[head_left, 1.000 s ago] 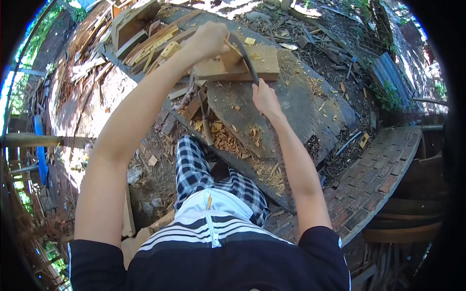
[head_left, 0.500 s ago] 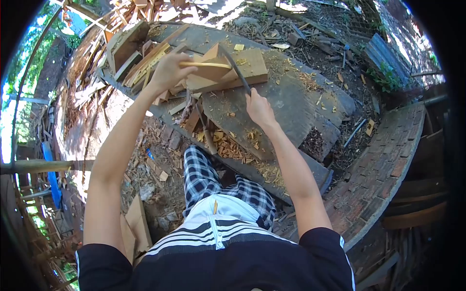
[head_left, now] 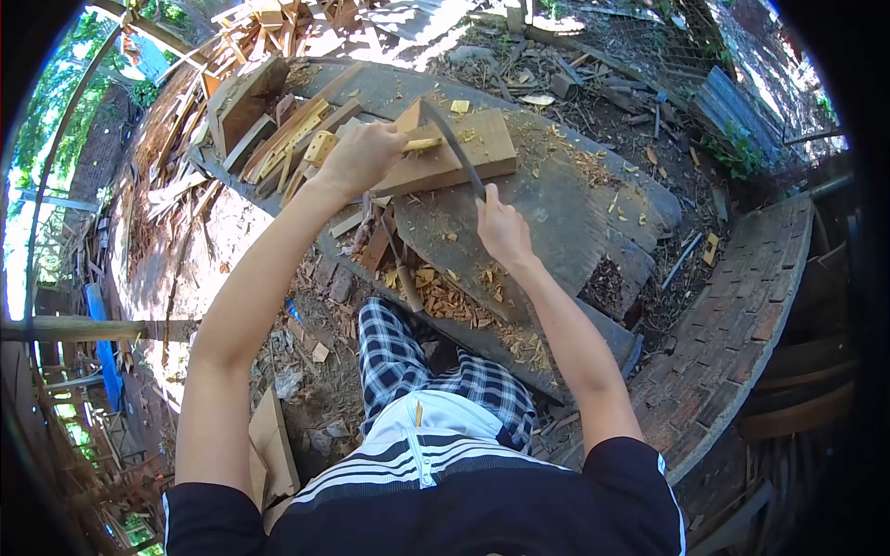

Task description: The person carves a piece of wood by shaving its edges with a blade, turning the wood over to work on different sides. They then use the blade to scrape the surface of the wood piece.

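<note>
In the head view, the left hand (head_left: 363, 154) sits in the upper middle of the frame, its fingers curled tight around one pale wooden handle (head_left: 422, 144) of a drawknife (head_left: 456, 148). The tool's dark curved blade arcs down and to the right from there, across the near edge of a thick wooden block (head_left: 464, 148). The right hand (head_left: 501, 227), just below and right of the block near the frame's centre, is clenched over the blade's other end; the handle inside that fist is hidden, so only the closed grip can be told. The block lies flat on a broad grey slab bench (head_left: 575, 199), well lit, with a smaller wedge of wood propped at its upper left corner. Pale wood chips (head_left: 445, 296) are heaped on the bench's lower edge, above the person's checked trousers (head_left: 394, 347). A stack of cut laths (head_left: 297, 130) lies left of the left hand, touching the bench's edge.

The drawknife looks stiff and fairly light, with a bare cutting edge between the hands, so the two end handles seem the only safe places to hold it. The block looks heavy, rigid and rough-faced, unlikely to slip, and probably best gripped by its long sides.
</note>
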The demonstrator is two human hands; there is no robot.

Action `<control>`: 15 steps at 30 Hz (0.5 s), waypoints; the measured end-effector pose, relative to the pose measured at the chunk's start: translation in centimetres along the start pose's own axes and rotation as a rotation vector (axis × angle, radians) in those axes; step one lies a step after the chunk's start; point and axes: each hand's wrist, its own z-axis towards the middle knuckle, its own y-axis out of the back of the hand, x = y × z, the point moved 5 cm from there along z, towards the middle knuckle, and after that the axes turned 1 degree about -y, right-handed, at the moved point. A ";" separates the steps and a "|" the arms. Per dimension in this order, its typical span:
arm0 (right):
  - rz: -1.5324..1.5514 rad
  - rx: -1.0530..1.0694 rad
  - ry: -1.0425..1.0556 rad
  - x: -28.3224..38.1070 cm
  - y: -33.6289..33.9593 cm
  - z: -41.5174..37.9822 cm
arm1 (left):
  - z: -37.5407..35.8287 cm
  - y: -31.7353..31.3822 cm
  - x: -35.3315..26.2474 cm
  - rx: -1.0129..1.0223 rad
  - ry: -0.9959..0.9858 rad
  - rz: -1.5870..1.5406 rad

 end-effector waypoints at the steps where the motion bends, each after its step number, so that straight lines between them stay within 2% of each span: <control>1: -0.107 -0.080 0.093 1.3 0.8 -0.6 | 0.1 -0.2 0.2 -0.005 0.007 -0.005; 5: -0.152 -0.013 0.119 3.5 2.1 -1.8 | 0.0 -0.3 1.1 -0.016 -0.002 -0.095; 7: -0.146 -0.071 0.166 3.3 2.1 -1.4 | -0.3 0.0 1.5 -0.046 0.016 -0.214; 11: -0.237 -0.080 0.177 3.3 2.5 -0.6 | 0.4 0.9 1.3 -0.021 0.008 -0.215; 13: -0.269 -0.041 0.189 3.9 3.1 -1.8 | 0.8 0.2 0.8 0.025 -0.046 -0.063; 15: -0.233 -0.065 0.208 3.8 3.1 -3.0 | 1.2 -0.1 0.9 0.043 -0.042 -0.105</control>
